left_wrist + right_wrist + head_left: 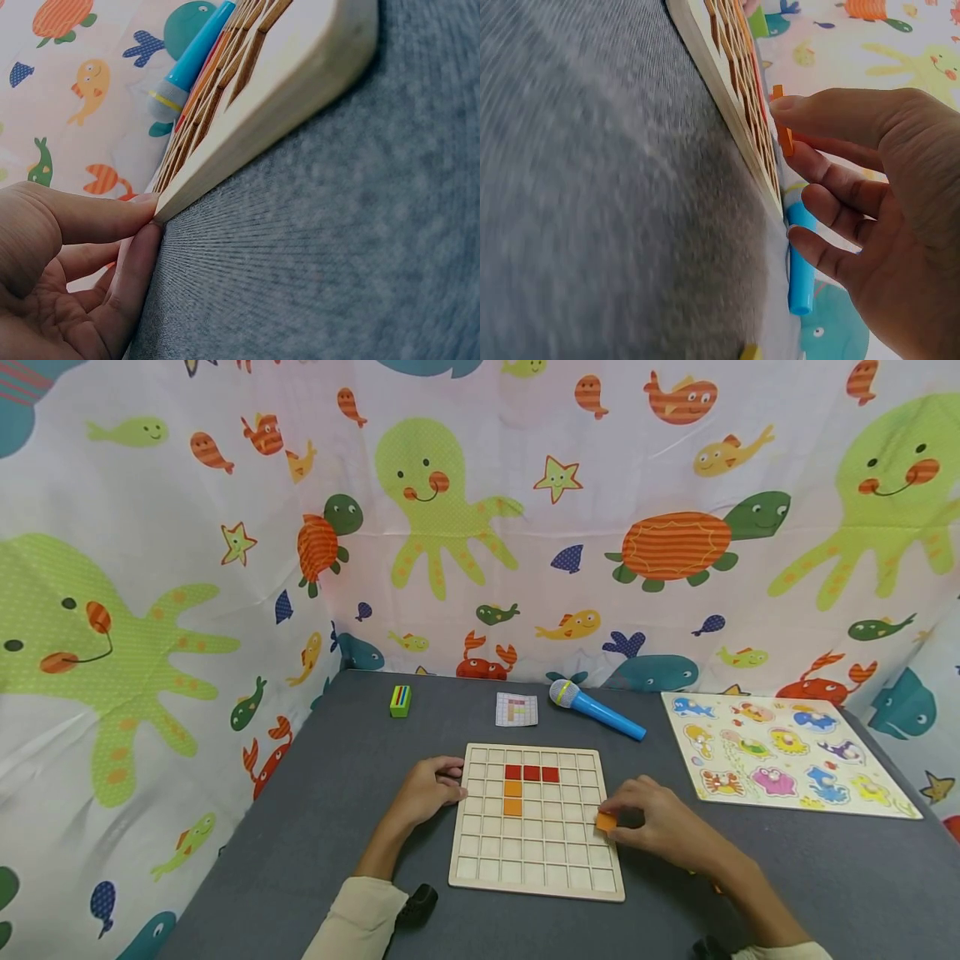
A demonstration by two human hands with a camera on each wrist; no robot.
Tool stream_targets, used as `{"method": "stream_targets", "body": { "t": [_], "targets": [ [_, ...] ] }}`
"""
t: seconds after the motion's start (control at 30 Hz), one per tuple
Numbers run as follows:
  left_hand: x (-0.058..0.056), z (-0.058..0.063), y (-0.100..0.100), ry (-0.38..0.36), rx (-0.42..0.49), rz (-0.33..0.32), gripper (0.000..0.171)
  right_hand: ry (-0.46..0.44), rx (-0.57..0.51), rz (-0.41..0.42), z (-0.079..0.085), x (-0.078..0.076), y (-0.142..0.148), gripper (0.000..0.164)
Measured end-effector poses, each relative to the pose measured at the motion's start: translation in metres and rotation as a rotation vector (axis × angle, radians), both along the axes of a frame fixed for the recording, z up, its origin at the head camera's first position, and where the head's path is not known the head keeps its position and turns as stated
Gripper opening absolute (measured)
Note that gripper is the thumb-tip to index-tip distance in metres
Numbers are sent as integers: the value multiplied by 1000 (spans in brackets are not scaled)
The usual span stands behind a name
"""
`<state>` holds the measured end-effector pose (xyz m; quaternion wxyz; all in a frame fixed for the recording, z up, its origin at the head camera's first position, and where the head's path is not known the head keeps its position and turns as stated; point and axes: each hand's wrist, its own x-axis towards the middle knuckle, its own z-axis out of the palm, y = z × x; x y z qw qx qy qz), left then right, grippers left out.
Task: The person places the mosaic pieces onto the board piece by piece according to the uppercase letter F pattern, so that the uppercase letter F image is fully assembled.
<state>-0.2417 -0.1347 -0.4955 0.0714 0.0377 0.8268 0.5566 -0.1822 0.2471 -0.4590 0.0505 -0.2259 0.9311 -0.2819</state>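
A pale wooden grid board [536, 891] lies on the grey table. Three red tiles [531, 773] form a row in its upper part, with two orange tiles [513, 807] in a column under the leftmost red one. At the board's left edge, my left hand [426, 793] grips the rim between thumb and finger [112, 214]. My right hand [654, 817] pinches a square orange tile [606, 822] between thumb and fingertips, over the board's right edge. The right wrist view shows this tile edge-on, with the other fingers loosely bent.
Behind the board stand a small green box [401, 702], a printed pattern card [517, 710] and a blue toy microphone [600, 708]. A sea-animal puzzle board [795, 756] lies at the right. Small yellow pieces [751, 352] are partly hidden beneath my right forearm. A sea-print curtain [480, 543] surrounds the table.
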Motion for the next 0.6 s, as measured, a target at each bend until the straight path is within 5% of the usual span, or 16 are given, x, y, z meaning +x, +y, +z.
{"method": "stream_targets", "body": {
  "t": [0.6],
  "targets": [
    [0, 0, 0, 2, 18, -2, 51, -3, -57, 90, -9, -10, -35, 27]
  ]
}}
